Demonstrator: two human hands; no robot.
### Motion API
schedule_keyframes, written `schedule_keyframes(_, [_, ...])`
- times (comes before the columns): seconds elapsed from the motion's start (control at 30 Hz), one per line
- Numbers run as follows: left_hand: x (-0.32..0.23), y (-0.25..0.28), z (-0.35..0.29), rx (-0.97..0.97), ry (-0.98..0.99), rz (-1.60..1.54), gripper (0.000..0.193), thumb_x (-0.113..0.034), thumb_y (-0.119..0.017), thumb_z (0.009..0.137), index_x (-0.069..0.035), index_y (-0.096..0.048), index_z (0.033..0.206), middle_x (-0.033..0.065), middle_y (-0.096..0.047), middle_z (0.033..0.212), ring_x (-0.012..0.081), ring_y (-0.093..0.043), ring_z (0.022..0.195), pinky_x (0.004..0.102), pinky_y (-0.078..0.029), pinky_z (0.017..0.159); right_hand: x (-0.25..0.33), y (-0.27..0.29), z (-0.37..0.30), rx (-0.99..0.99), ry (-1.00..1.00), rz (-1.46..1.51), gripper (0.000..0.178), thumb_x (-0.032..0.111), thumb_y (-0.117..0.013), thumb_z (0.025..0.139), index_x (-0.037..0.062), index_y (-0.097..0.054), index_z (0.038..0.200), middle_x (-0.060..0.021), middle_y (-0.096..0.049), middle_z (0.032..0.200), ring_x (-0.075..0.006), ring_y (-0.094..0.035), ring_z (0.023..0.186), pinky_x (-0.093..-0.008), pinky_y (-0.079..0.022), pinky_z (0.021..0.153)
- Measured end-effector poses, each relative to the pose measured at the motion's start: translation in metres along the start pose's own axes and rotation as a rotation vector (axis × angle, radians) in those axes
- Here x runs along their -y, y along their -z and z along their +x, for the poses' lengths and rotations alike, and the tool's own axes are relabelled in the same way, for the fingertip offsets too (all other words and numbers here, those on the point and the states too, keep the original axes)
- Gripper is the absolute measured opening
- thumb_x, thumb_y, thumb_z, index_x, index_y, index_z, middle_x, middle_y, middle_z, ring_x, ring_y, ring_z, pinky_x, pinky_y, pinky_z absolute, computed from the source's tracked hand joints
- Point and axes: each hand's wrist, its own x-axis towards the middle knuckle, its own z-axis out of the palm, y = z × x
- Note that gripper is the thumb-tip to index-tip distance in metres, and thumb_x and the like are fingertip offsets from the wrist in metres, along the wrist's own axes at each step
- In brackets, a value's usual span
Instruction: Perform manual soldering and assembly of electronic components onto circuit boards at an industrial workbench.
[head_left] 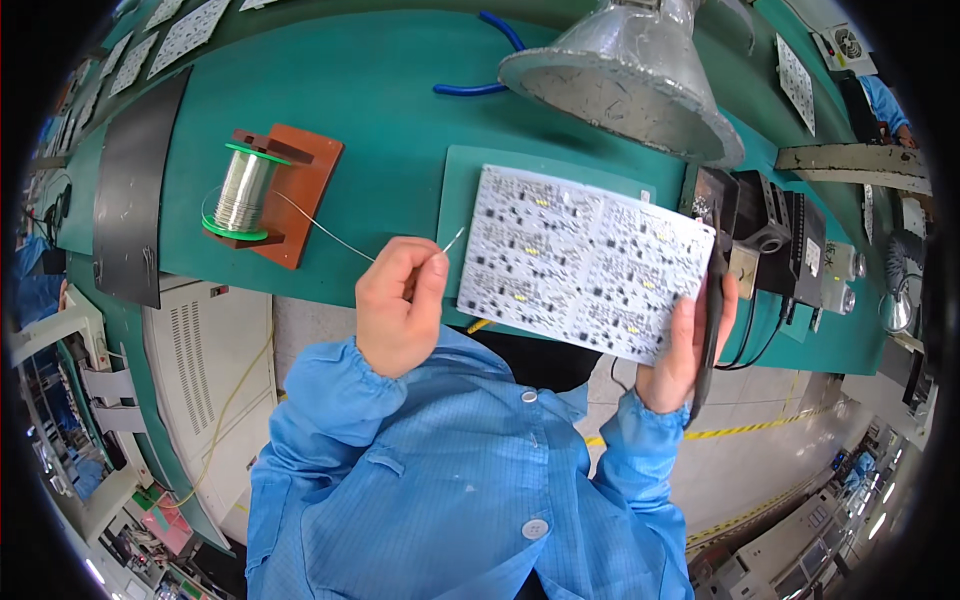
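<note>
two hands, one wire, one board, one iron

left hand (400, 305) fingers closed, pinching a thin solder wire (330, 232) between thumb and forefinger; short free end pokes up and right toward the board's left edge, just beside it, contact unclear. right hand (683, 350) clamped on the lower right corner of a white circuit board (585, 262), thumb on the front face, and the same hand also holds a dark soldering iron (712, 310) against the board's right edge. iron long axis runs near vertical, tip up, handle end down past the wrist; tip itself hard to make out against the dark box behind.

board held up in the air over the front edge of the green bench (390, 90), long axis left-right, tilted down to the right, face toward the camera. one board in hand, small dark and yellow parts on it too fine to count.

wire runs left and up to one solder spool (243, 190) on a brown stand, spool axis near upright, slightly tilted. one metal cone hood (630, 75) above the board, top cut off by frame. dark power box (775, 240) right of the board, partly hidden by it. more white panels (170, 30) at the top left, cut off at the rim.
</note>
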Motion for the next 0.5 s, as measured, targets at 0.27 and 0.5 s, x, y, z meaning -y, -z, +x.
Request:
schedule_keyframes(0.27, [0.01, -0.011, -0.027, 0.078, -0.018, -0.022, 0.01, -0.007, -0.057, 0.09, 0.002, -0.059, 0.086, 0.004, -0.06, 0.077, 0.0048, -0.049, 0.057, 0.0209, -0.039, 0.049, -0.061, 0.019, -0.002, 0.075, 0.405, -0.382, 0.06, -0.005, -0.06, 0.082, 0.0005, -0.032, 0.134, -0.022, -0.042, 0.137, -0.0273, -0.052, 0.116, -0.0349, -0.049, 0.087])
schedule_keyframes(0.5, [-0.002, -0.004, -0.034, 0.066, -0.024, 0.23, 0.004, -0.004, -0.061, 0.085, 0.0, -0.061, 0.084, 0.0064, -0.056, 0.061, 0.0121, -0.051, 0.05, 0.0262, -0.039, 0.046, -0.059, 0.032, -0.003, 0.036, 0.601, -0.753, 0.058, 0.004, -0.067, 0.079, 0.0014, -0.04, 0.131, -0.0187, -0.053, 0.127, -0.0213, -0.053, 0.1, -0.0332, -0.04, 0.089])
